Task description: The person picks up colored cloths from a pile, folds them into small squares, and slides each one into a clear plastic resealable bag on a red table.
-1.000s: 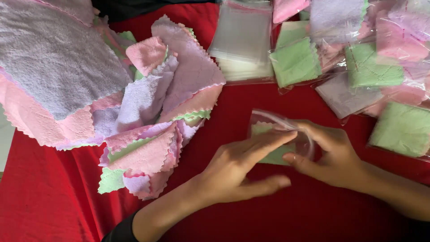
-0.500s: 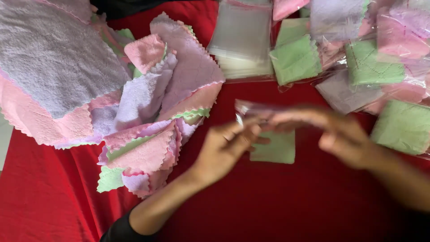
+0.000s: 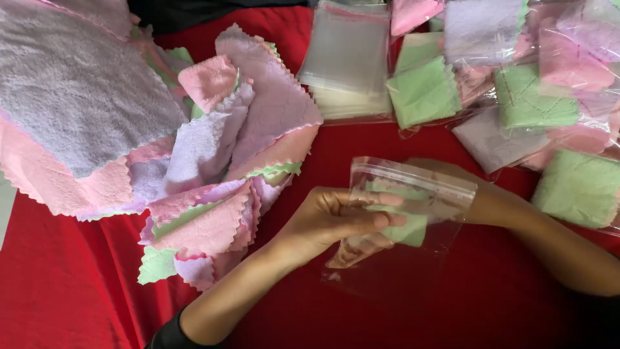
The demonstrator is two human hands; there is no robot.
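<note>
The left hand has its fingers curled around a folded green cloth, thumb on top, pinching it inside a clear bag. The right hand sits inside or behind the same bag; through the plastic only its wrist and the back of the hand show, so whether its fingers grip the bag or the cloth cannot be told. Bag and cloth are held just above a red cover, in the lower middle of the view.

To the left lies a loose heap of cloths in pink, lilac and green, with zigzag edges. Above the hands rests a stack of empty bags. To the right, bagged cloths overlap one another, green, pink and lilac.
</note>
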